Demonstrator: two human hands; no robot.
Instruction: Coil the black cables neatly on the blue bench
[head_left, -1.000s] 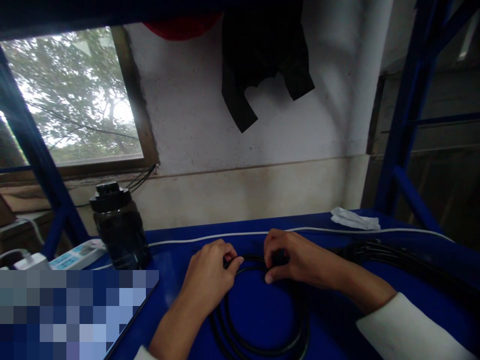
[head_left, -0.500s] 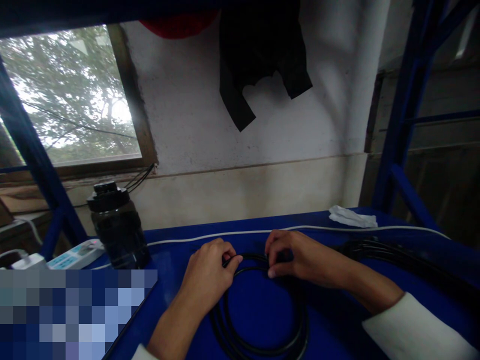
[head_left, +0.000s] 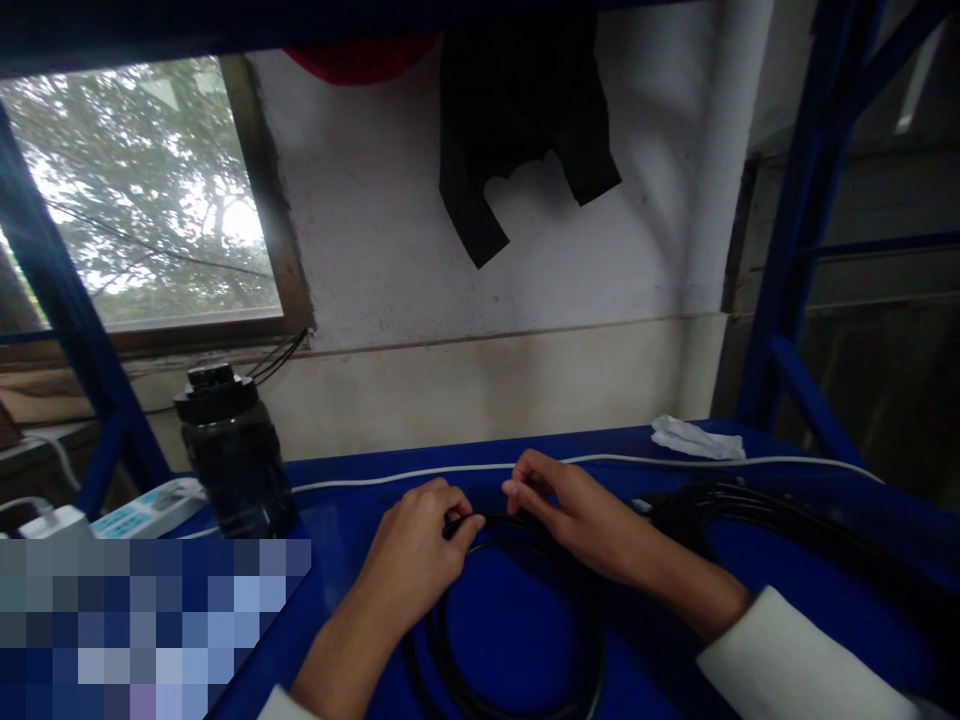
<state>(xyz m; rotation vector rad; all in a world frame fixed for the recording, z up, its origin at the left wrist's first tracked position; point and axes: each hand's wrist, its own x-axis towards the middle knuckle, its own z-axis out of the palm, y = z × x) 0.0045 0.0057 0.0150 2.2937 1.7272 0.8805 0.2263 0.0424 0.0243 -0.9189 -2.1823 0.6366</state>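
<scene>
A black cable (head_left: 598, 640) lies in a loose round coil on the blue tabletop (head_left: 517, 620) in front of me. My left hand (head_left: 420, 550) pinches the coil's upper left part between thumb and fingers. Just above the top of the coil, my right hand (head_left: 562, 505) has its thumb and fingertips pressed together. Anything between those right fingertips is too small to make out. The right wrist and forearm hide part of the coil's upper right side.
Another bundle of black cable (head_left: 757, 500) lies to the right. A white cord (head_left: 420, 472) runs along the back, near a crumpled white tissue (head_left: 697, 440). At left stand a dark bottle (head_left: 236, 460) and a power strip (head_left: 150, 508). Blue frame posts (head_left: 787, 250) flank the table.
My right hand has moved left and slightly up off the coil, its fingers drawing together. My left hand keeps its pinch. The coil has shifted slightly left.
</scene>
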